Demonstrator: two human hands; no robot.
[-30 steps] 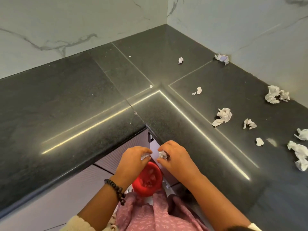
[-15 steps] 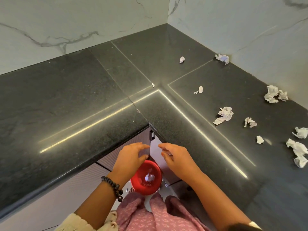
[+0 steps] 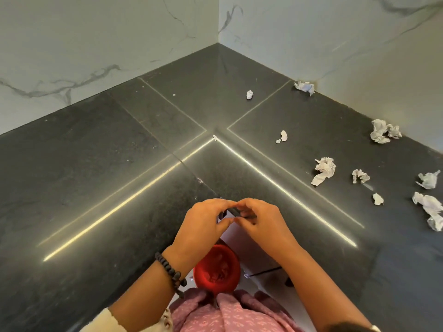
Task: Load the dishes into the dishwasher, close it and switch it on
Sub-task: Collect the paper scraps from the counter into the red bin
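Counter point(image 3: 96, 188), dark stone and L-shaped, fills the view and meets marble walls point(image 3: 84, 44) at its far corner; all else is placed from its inner corner edge, the point nearest the person; pale cabinet fronts point(image 3: 254, 245) show just below that edge; pink patterned clothing point(image 3: 227, 315) lies lowest, below the cabinets; left hand point(image 3: 201, 226) and right hand point(image 3: 261, 224) meet right over the inner corner, fingertips touching, fingers curled towards each other; whether they pinch anything I cannot tell, the gap between them being dark; a beaded bracelet point(image 3: 171, 271) circles the left wrist; a red bowl point(image 3: 217, 269) sits below the hands, under the counter edge, something pale and crumpled inside; crumpled paper scraps point(image 3: 323, 170) lie scattered over the counter's right arm, well apart from the hands; no dishwasher or dishes can be made out.
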